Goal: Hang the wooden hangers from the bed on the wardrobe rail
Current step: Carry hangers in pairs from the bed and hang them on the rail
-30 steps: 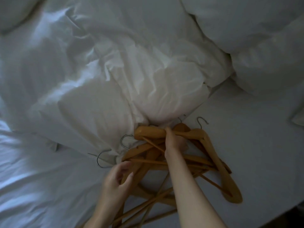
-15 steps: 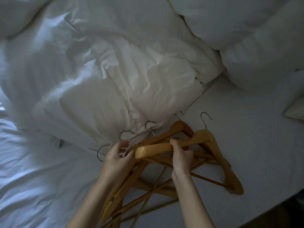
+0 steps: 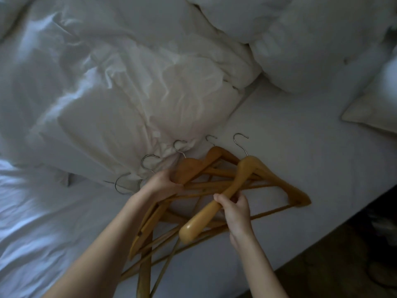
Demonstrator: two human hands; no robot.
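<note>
A tangle of wooden hangers point(image 3: 214, 186) lay on the bed point(image 3: 290, 147), near its edge, with their metal hooks point(image 3: 240, 143) pointing toward the crumpled duvet point(image 3: 129, 93); two or three hooks at the left were partly tucked against its folds. The exact number of hangers could not be told, since the arms and crossbars were overlapped.

The right hand point(image 3: 235, 208) was closed around one arm of the top hanger point(image 3: 268, 175), with its rounded end sticking out below the fist toward the camera. The left hand point(image 3: 163, 183) was clasped over the shoulder of a darker hanger point(image 3: 193, 166), near its neck. Both hangers appeared to be only partly raised, the rest being spread flat on the sheet beneath them.

The hangers were judged to be stiff, fairly light singly but awkward as a bunch. The varnished wood looked smooth and could be expected to slip in a loose grip, and the hooks and thin crossbars would likely be snagged on one another or on the bedding if pulled sideways. A firmer hold was judged to lie at the neck, just under the hooks, where several could be gathered and aligned together. No wardrobe rail was in view.
</note>
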